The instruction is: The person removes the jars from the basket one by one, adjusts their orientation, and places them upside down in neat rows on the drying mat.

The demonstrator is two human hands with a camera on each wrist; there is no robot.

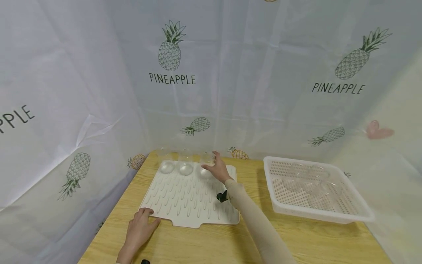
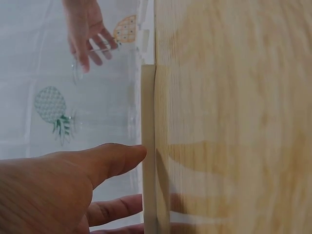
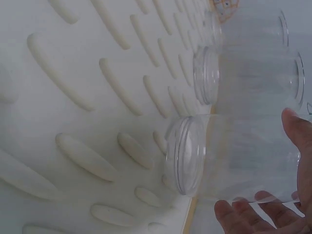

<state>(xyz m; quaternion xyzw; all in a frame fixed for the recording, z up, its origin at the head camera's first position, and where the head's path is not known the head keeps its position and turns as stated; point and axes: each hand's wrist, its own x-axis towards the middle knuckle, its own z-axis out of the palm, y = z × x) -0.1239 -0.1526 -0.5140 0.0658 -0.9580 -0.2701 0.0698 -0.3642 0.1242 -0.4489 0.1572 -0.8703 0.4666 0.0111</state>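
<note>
Three clear jars stand in a row along the back of a white ridged draining board point(image 1: 184, 220). In the right wrist view, their ringed ends face the board. My right hand point(image 1: 218, 169) holds the rightmost clear jar point(image 3: 239, 161), thumb on one side and fingers on the other. To its left are the middle jar point(image 1: 186, 168) and the left jar point(image 1: 167, 166). My left hand point(image 1: 140, 227) rests at the board's near left corner. In the left wrist view its thumb point(image 2: 129, 157) touches the board's edge point(image 2: 148, 117), with other fingers farther along that edge.
A white perforated basket point(image 1: 277, 209) sits on the right of the wooden table point(image 1: 257, 234), with several clear jars point(image 1: 310, 179) inside. A pineapple-print sheet point(image 1: 244, 110) hangs right behind the table and along both sides.
</note>
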